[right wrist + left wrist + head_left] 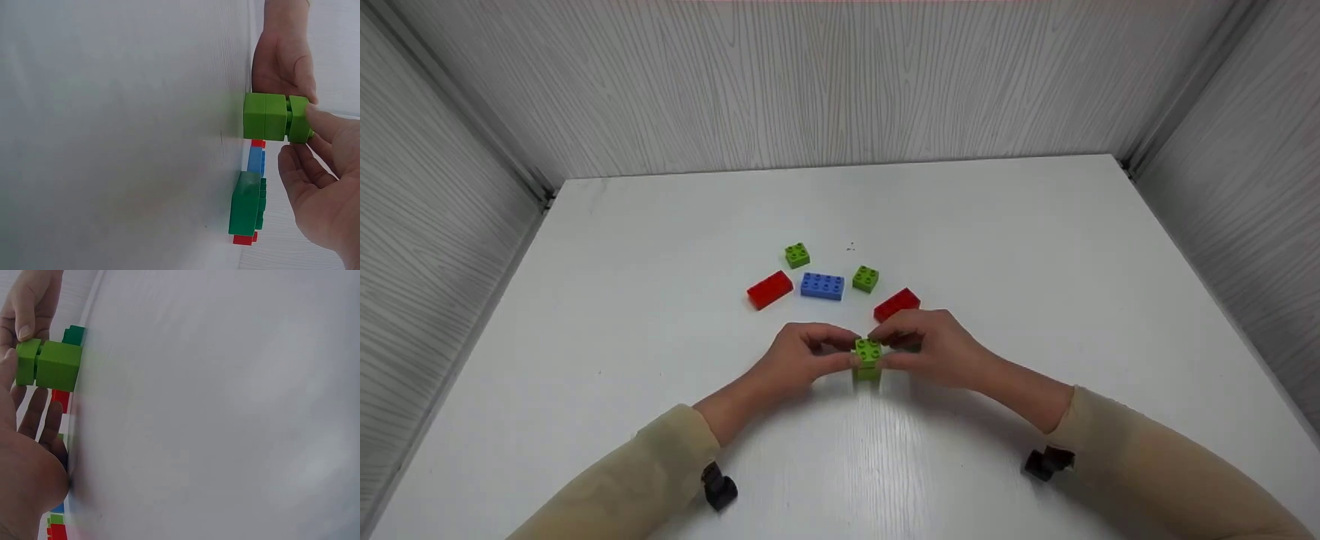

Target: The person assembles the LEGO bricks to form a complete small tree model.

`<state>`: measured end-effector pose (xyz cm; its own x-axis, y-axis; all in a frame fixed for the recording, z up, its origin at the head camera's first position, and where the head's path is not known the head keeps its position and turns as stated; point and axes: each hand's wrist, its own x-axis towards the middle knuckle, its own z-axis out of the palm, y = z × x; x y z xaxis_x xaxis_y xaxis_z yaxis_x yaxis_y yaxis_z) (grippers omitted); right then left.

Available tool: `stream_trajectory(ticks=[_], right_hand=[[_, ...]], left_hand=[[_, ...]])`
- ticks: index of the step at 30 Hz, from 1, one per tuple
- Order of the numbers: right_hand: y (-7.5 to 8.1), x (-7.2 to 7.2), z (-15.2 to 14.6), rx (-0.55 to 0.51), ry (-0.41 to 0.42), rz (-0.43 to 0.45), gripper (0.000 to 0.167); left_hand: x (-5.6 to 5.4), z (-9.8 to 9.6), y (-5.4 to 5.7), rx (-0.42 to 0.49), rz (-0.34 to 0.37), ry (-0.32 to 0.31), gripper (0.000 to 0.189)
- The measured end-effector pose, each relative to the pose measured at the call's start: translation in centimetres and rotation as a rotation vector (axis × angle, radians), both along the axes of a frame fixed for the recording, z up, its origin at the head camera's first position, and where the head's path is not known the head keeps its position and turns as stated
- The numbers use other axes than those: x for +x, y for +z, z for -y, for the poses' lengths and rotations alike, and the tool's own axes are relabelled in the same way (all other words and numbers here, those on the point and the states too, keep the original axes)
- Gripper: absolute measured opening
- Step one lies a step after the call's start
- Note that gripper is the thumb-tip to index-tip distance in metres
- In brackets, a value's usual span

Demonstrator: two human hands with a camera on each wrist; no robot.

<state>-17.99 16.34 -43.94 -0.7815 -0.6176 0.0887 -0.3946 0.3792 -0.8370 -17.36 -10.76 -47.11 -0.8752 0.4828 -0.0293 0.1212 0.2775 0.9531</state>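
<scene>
A short tower of lime-green toy bricks (264,116) stands on the white table. Its top brick (298,118) sits slightly tilted, with a narrow gap showing above the two lower ones. From the left side, my left hand (799,356) pinches this top brick with thumb and fingertips. My right hand (941,349) pinches it from the opposite side. In the head view the studs of the top brick face up between both thumbs. A dark green brick (246,202) lies beside the tower, mostly hidden beneath my right hand in the head view.
Beyond the hands lie a red brick (770,290), a blue brick (823,286), two small lime-green bricks, one left (797,256) and one right (865,279), and another red brick (897,305) close to my right fingers. Grey wood-grain panels (825,82) border the table.
</scene>
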Motion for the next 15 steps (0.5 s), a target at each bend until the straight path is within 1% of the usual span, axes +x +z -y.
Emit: stream_trajectory(ticks=[9, 15], right_hand=[[-0.05, 0.05, -0.05, 0.026, -0.006, -0.030, 0.031], [-0.10, 0.14, 0.15, 0.020, -0.006, -0.021, 0.031]], left_hand=[[-0.25, -0.03, 0.06, 0.002, 0.020, -0.029, 0.025], [-0.20, 0.14, 0.24, -0.015, 0.020, -0.037, 0.024]])
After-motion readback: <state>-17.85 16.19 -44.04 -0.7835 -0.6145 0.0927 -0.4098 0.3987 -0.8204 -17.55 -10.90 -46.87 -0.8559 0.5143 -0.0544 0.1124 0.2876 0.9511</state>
